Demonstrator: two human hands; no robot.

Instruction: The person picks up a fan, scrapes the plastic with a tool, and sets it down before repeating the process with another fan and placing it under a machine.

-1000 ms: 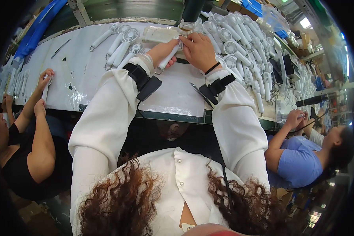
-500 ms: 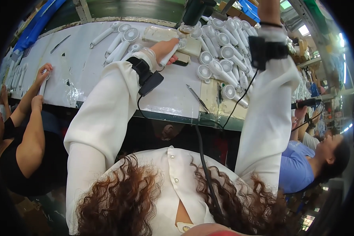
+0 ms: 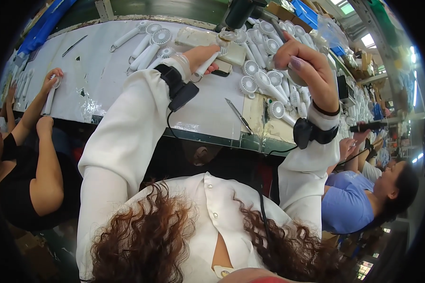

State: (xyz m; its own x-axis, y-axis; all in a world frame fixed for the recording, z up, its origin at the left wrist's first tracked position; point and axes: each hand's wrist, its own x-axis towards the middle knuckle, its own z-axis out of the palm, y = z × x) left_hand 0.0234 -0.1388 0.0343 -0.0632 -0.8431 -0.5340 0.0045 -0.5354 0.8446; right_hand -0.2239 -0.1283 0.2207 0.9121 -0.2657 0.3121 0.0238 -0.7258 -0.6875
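My left hand (image 3: 200, 55) is closed around the handle of a white handheld fan (image 3: 207, 65). The fan's round head lies right under the tip of a dark green hand press (image 3: 239, 16), on a pale block (image 3: 193, 37). At the right, my right hand (image 3: 307, 70) is wrapped around the end of the press's lever (image 3: 276, 28). A greyish rounded piece shows below its fingers, partly hidden by them. Beside my left hand lies a small dark-topped block (image 3: 223, 69).
Several white fans (image 3: 269, 85) are heaped right of the press, and more (image 3: 148, 47) lie left of it. A pen-like tool (image 3: 238, 114) rests near the table's front edge, another (image 3: 74, 45) at far left. Co-workers sit on both sides.
My right hand has come down from the top edge of the view, bringing the lever lower. My left hand stays under the press with the fan.
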